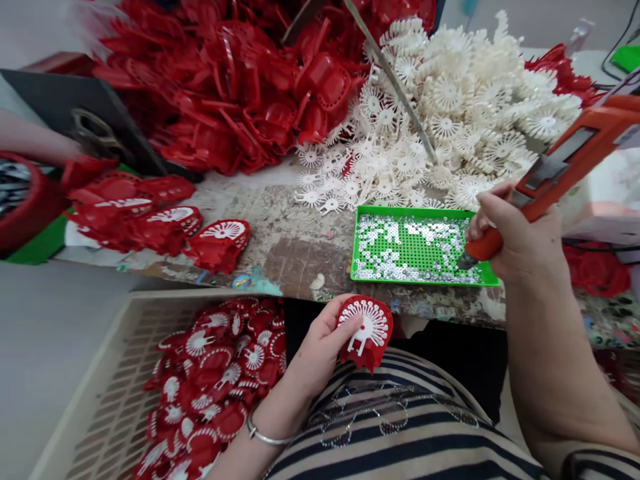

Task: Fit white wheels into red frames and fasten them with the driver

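Note:
My left hand (325, 340) grips a red plastic part (377, 357) at the table's front edge, with my thumb over the white fan-shaped piece (370, 323) set in it. My right hand (525, 233) is wrapped round an orange hand tool (563, 163) whose exact kind I cannot make out. Its dark tip points down into the right side of a shallow green tray (425, 281). Small silver ring-like pieces (380, 257) are scattered over the tray's perforated bottom.
Red parts (225, 87) and white fan pieces (450, 100) lie heaped at the back. Red parts with white inserts (220, 243) line the left of the worktable (295, 260). A crate (105, 380) below holds more. Another person's arm (40, 140) reaches in at left.

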The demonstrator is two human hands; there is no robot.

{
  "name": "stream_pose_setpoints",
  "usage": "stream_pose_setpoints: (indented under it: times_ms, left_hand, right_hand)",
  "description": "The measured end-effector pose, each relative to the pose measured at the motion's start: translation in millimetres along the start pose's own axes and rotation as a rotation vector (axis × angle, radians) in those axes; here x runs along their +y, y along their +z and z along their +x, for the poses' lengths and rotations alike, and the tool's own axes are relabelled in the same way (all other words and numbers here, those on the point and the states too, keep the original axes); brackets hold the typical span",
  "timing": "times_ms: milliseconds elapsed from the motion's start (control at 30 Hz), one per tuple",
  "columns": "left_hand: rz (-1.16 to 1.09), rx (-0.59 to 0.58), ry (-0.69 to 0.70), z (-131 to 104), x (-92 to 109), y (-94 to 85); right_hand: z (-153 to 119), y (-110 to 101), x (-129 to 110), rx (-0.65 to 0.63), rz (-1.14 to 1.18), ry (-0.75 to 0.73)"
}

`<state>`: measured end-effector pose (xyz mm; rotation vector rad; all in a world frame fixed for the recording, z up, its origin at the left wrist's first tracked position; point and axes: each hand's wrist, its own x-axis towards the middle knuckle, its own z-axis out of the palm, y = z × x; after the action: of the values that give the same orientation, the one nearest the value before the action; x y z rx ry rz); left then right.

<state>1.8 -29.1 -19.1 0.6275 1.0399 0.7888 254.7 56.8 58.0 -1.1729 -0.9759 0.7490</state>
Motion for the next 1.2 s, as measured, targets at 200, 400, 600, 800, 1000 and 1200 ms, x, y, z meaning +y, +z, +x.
stream_pose_setpoints:
  times_ms: [200, 400, 600, 800, 1000, 1200]
  left_hand:
    - [0.007, -0.014, -0.025, 5, 1, 1.8]
    - [0.037, -0.035, -0.058, 6, -1, 2.6]
    - [0.079, -0.028, -0.036, 7, -2, 2.6]
    - [0.107, -0.022, -0.012, 6, -2, 2.9]
    - [0.128, -0.012, 0.004, 6, -3, 0.0]
    - [0.109, -0.002, -0.003, 6, -4, -3.3]
  right_hand:
    - [-1, 1, 18, -0.039, -0.019, -0.038]
    - [1, 11, 23, -0.107, 0.001, -0.048]
    - [0, 25, 23, -0.139, 0.002, -0.043]
    - [-3, 35, 30, -0.221, 0.004, -0.043]
    - [-11, 51, 32, -0.246, 0.011, -0.052]
    - [-14, 57, 34, -0.229, 0.007, -0.055]
